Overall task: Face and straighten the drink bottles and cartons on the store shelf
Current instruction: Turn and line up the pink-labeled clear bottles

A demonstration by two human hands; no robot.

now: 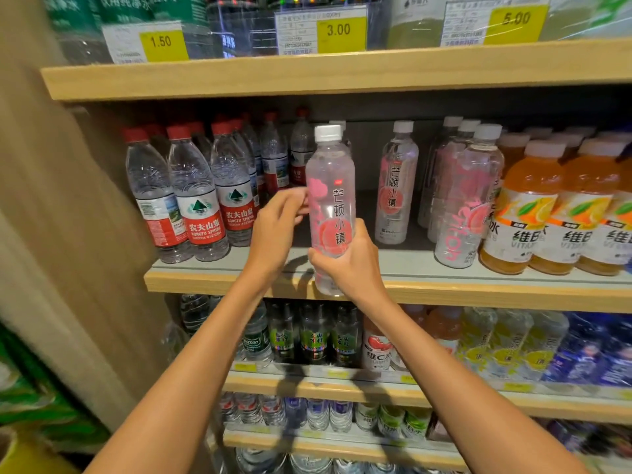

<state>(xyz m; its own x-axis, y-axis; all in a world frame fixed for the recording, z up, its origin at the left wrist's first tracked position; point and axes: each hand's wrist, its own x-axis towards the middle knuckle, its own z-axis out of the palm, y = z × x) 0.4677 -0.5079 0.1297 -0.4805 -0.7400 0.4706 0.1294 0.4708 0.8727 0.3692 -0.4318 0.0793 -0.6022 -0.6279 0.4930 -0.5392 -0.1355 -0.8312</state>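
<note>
Here, my right hand grips the pink-labelled bottle low on its body, upright, label facing me, in front of the middle shelf; my left hand sets curled fingertips against its label's left side.

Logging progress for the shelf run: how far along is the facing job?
Done: red-capped water bottles and orange juice bottles mostly face front. In hand: right hand grips a pink bottle in front of the shelf, label forward; left hand touches its side. Left: set it down, pull the lone pink bottle forward, turn the sideways-labelled bottle.
</note>
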